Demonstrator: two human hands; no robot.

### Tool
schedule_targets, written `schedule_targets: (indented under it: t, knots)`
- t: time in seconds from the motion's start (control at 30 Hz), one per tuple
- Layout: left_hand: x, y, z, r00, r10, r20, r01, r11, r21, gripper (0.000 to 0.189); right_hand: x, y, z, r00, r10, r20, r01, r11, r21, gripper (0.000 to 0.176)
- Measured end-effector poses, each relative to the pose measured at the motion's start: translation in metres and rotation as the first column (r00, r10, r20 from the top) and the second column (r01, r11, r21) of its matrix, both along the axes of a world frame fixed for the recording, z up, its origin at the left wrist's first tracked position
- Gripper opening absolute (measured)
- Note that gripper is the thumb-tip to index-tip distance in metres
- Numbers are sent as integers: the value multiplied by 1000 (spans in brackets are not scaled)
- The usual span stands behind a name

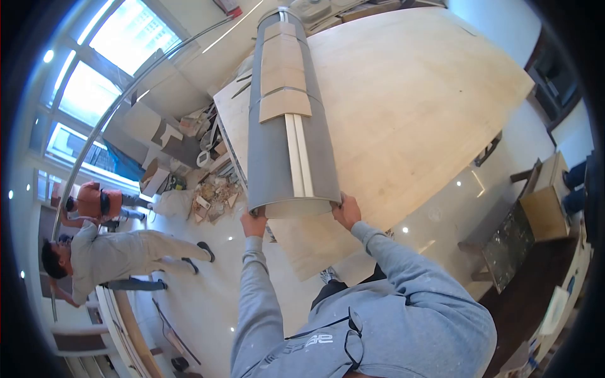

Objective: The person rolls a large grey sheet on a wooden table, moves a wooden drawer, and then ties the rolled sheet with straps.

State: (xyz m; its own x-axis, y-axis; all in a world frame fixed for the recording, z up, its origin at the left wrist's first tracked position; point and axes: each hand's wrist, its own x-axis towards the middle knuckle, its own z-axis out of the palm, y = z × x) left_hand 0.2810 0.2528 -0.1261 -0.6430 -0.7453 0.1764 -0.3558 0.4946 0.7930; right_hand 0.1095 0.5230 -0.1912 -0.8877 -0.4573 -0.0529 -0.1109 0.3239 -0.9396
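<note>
A long grey rolled panel [268, 160], hollow at its near end, lies lengthwise over the plywood sheet [403, 94]. Thin bands hold brown board pieces [283, 66] on top of it, and two pale strips [298, 157] run down to its near rim. At the rim's left corner, my left hand [254, 223] has its fingers curled around the edge. My right hand [347, 211] grips the right corner of the same rim. Both sets of fingertips are partly hidden by the panel.
Two people [120, 255] stand at the left by a long curved metal strip [94, 135]. Rubble [214, 198] and scraps lie on the floor left of the plywood. A wooden bench [507, 252] stands at right, and long boards [126, 327] lie at lower left.
</note>
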Motion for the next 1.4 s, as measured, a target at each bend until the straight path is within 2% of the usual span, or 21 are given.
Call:
schedule_targets:
  t: [0.07, 0.17, 0.27, 0.33, 0.37, 0.47, 0.53, 0.6, 0.63, 0.73, 0.77, 0.8, 0.93, 1.03, 1.1, 1.13, 1.17, 1.2, 1.3, 1.4]
  knots:
    - [0, 1, -6, 998, 28, 50, -40, 965, 258, 37, -7, 8, 6, 999, 19, -32, -18, 999, 28, 19]
    - [-19, 48, -4, 986, 158, -60, -120, 905, 409, 34, -44, 40, -2, 986, 69, -154, -73, 997, -21, 20]
    - [-49, 111, -8, 986, 159, -52, -130, 922, 364, 39, -100, 92, 0, 913, 88, -398, -103, 995, -16, 19]
    - [-78, 153, -35, 989, 134, -58, -107, 936, 336, 44, -149, 140, 6, 955, 146, -256, -137, 989, 52, 20]
    - [-98, 186, -21, 991, 118, -64, -90, 938, 336, 46, -169, 163, 13, 969, 169, -180, -155, 984, 87, 20]
    - [-151, 250, -25, 990, 121, -66, -91, 934, 346, 48, -235, 210, 64, 976, 207, 72, -215, 968, 130, 18]
    - [-185, 290, -21, 990, 127, -70, -88, 912, 401, 49, -281, 240, 64, 969, 245, -25, -240, 960, 143, 19]
    - [-216, 325, -28, 990, 117, -79, -88, 951, 298, 49, -318, 259, 74, 956, 283, -76, -266, 947, 179, 20]
    - [-226, 330, -26, 989, 116, -87, -92, 965, 247, 50, -329, 258, 97, 952, 296, -82, -273, 937, 216, 21]
    - [-259, 370, -34, 969, 215, -121, -134, 870, 474, 51, -375, 281, 103, 909, 364, -201, -293, 904, 312, 23]
    - [-266, 382, -37, 972, 205, -117, -130, 879, 458, 51, -386, 288, 100, 882, 403, -244, -308, 886, 347, 24]
    - [-272, 391, -42, 974, 197, -113, -130, 889, 438, 51, -394, 291, 104, 888, 413, -201, -312, 864, 396, 26]
    - [-288, 393, -52, 965, 233, -120, -166, 896, 411, 49, -412, 284, 100, 825, 471, -312, -325, 847, 421, 28]
    - [-290, 395, -42, 956, 285, 68, -290, 883, 369, 49, -417, 288, 90, 799, 469, -377, -309, 857, 412, 35]
    - [-282, 384, -58, 973, 219, 69, -229, 936, 268, 50, -422, 293, 72, 788, 466, -402, -271, 849, 454, 42]
    - [-287, 392, -14, 968, 225, -111, -198, 957, 211, 60, -420, 294, 77, 796, 469, -382, -330, 866, 376, 39]
    - [-297, 400, 1, 918, 299, -260, -250, 946, 206, 73, -422, 295, 69, 819, 449, -357, -300, 866, 401, 32]
    - [-302, 407, 25, 938, 285, -196, -253, 952, 171, 86, -424, 294, 67, 829, 439, -347, -289, 867, 406, 29]
    - [-319, 419, 39, 938, 240, -250, -264, 962, -66, 79, -430, 309, 68, 867, 424, -261, -311, 871, 381, 24]
    - [-319, 410, 38, 932, 327, -155, -320, 945, 70, 82, -421, 291, 74, 890, 420, -176, -358, 884, 301, 20]
